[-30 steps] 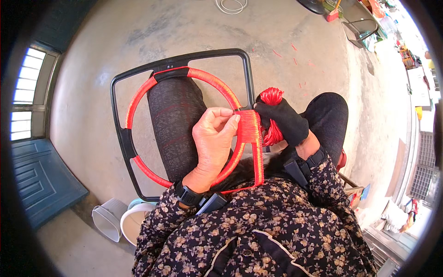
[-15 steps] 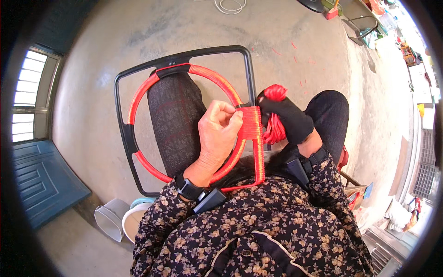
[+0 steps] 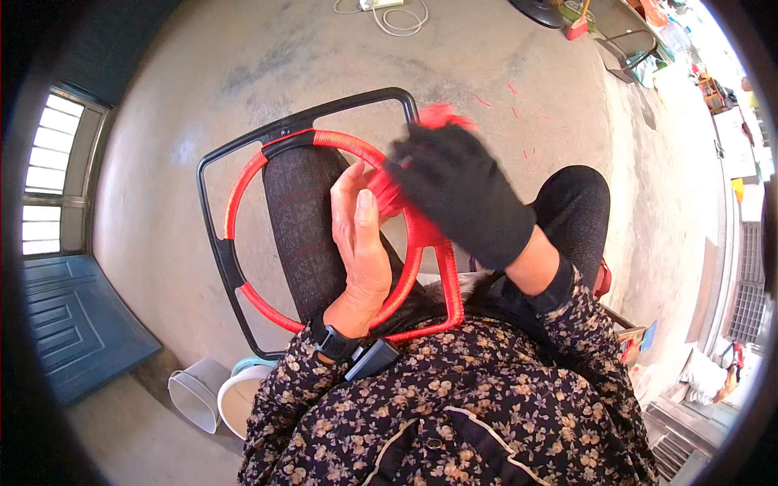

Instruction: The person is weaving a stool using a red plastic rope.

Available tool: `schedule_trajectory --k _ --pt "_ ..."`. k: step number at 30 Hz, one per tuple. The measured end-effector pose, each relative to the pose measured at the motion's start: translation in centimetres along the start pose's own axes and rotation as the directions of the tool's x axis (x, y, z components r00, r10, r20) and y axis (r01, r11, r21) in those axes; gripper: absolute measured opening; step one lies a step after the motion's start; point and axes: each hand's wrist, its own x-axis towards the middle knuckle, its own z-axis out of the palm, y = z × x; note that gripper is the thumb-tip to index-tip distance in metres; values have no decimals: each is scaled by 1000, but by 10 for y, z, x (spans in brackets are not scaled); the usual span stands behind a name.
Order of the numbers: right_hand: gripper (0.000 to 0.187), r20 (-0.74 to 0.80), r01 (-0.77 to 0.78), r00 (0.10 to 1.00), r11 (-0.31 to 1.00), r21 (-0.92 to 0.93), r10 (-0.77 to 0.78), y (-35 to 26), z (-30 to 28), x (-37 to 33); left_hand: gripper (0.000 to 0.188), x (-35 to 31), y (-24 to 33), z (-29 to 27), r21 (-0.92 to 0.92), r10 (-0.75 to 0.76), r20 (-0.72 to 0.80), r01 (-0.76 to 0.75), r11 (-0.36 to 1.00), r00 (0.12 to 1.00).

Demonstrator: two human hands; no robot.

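Observation:
A black square frame (image 3: 285,132) with an inner ring (image 3: 237,192) rests tilted across my lap. Red cord wraps much of the ring and the frame's near right corner; a wide wrapped band (image 3: 425,230) joins the two. My bare left hand (image 3: 362,243) is open inside the ring, its fingers pointing up beside the red cord bundle (image 3: 387,196). In a black glove, smeared by motion, my right hand (image 3: 462,190) closes around that bundle over the ring's right side. Red cord sticks out beyond its knuckles. The glove hides most of the bundle and part of the band.
Red cord scraps (image 3: 483,101) lie on the concrete floor. A white cable (image 3: 401,32) coils at the far side, with a red broom (image 3: 577,30) farther right. Pale buckets (image 3: 194,398) stand at lower left, near a blue door panel (image 3: 85,324).
My right hand has swung left with the cord bundle, from outside the frame to over the ring. My left hand has let go of the wrapped band's edge and spread its fingers.

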Motion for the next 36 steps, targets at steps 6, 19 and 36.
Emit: schedule_trajectory --k 6,19,36 --pt "19 323 -660 577 196 725 750 7 8 -11 29 0 -6 -9 26 -107 -17 107 994 994" --pt "42 520 -493 842 -190 849 142 27 58 -30 20 5 -39 -11 142 -197 -22 198 970 980" --pt "32 392 286 563 -617 733 727 53 24 -79 20 2 -11 -1 -150 -283 58 289 946 957"
